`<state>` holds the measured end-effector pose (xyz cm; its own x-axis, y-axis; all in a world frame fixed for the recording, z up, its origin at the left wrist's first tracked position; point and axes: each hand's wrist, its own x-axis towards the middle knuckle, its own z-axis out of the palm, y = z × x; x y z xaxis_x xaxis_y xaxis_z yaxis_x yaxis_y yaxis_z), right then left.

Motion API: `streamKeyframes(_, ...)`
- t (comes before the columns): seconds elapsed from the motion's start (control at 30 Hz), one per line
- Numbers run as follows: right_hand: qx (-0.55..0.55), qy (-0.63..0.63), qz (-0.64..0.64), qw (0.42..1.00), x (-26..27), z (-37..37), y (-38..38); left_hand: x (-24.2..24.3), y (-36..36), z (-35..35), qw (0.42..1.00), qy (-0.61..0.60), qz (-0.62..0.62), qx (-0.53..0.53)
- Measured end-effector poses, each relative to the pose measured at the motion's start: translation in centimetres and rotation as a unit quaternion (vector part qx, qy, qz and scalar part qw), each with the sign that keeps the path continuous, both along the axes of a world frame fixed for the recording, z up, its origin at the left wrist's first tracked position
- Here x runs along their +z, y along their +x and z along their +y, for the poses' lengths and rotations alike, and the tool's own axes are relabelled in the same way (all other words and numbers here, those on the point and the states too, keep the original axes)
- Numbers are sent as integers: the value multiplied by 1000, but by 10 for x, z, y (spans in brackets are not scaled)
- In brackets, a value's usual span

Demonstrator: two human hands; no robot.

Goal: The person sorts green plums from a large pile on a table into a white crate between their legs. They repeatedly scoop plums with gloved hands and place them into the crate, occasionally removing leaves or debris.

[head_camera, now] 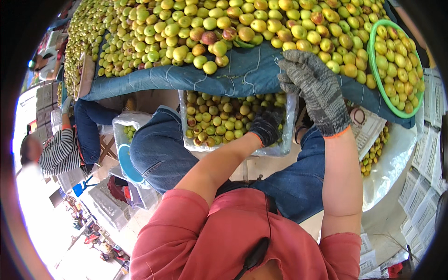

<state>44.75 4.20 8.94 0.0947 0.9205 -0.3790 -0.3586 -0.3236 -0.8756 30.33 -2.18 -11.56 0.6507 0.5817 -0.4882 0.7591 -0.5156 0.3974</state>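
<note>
Both hands wear grey knitted gloves with orange cuffs. My left hand (267, 127) reaches down among green and brownish jujubes (217, 122) in a plastic-lined crate (188, 140) between my knees. Its fingertips are partly hidden, so its hold is unclear. My right hand (311, 91) is raised over the front edge of a blue cloth (245, 77), with fingers bent. Whether anything lies within its fingers cannot be seen. Beyond it, a thick layer of yellow-green jujubes (182, 31) covers the cloth-lined table.
A green basket (372, 70) full of jujubes stands at the right. A pink basket (85, 77) and a seated co-worker (63, 150) are at the left. Near my left knee is a blue basin (126, 164). Printed cartons (425, 150) stack up at the far right.
</note>
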Motion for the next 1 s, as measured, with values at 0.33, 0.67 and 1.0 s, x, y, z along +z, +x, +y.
streamKeyframes(0.33, 45, 49, -50, 997, -10, 8, -22, 132, -100, 95, 923, 255, -281, 71)
streamKeyframes(0.67, 87, 170, -549, 814, -46, 49, -60, 132, -86, 152, 967, 251, -38, 33)
streamKeyframes(1.0, 125, 96, -713, 684, -55, 111, -66, 147, -76, 172, 992, 120, -8, 49)
